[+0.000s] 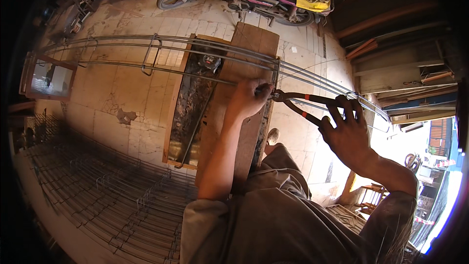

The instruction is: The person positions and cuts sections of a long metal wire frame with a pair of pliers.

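head view: my right grip clasps likely hefty pincers by their handles, my left grip a stiff-looking rod

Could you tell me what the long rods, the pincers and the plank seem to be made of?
Long rods: probably steel, dull grey with a faint shine.
Pincers: likely metal, dark, with slim jointed arms; the orange-banded handles may be coated.
Plank: seems wood, matte and worn, by its brown colour and rough edge.

A motorcycle stands on tiled floor.
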The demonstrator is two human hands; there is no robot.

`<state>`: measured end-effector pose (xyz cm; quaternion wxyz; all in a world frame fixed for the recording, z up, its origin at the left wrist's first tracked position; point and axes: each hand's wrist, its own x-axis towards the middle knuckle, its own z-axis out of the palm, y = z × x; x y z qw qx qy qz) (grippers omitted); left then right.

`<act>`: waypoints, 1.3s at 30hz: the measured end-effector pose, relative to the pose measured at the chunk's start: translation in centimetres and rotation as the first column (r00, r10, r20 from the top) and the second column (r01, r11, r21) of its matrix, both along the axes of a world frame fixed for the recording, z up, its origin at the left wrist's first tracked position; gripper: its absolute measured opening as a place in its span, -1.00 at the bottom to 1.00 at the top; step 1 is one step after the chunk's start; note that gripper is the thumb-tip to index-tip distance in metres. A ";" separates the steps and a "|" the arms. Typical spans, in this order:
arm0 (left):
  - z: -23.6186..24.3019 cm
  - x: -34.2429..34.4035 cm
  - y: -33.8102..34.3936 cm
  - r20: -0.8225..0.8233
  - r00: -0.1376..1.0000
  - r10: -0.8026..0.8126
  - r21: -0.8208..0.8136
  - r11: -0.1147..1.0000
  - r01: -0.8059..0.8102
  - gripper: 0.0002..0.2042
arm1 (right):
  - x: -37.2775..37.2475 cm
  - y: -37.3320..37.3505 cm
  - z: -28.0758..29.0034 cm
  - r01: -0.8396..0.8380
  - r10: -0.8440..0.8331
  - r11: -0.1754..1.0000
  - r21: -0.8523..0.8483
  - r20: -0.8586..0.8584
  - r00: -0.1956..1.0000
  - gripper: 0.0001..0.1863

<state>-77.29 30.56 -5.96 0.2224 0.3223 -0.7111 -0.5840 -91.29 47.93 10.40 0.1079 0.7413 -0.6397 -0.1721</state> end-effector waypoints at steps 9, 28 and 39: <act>-0.7 -0.3 0.2 -0.078 0.996 0.033 -0.058 0.998 -0.038 -0.86 | -0.7 -0.7 0.5 -0.149 0.150 0.989 0.017 -0.152 0.977 -0.82; -1.5 -0.5 0.3 0.015 0.998 -0.059 -0.145 0.988 0.060 -0.73 | 0.7 -5.6 3.5 0.218 -0.248 0.804 0.553 -0.021 0.968 -0.65; -1.6 -0.5 0.2 0.042 0.998 -0.055 -0.120 0.991 0.060 -0.75 | -3.7 -11.4 4.7 0.405 -0.947 0.160 0.900 0.025 0.319 -0.53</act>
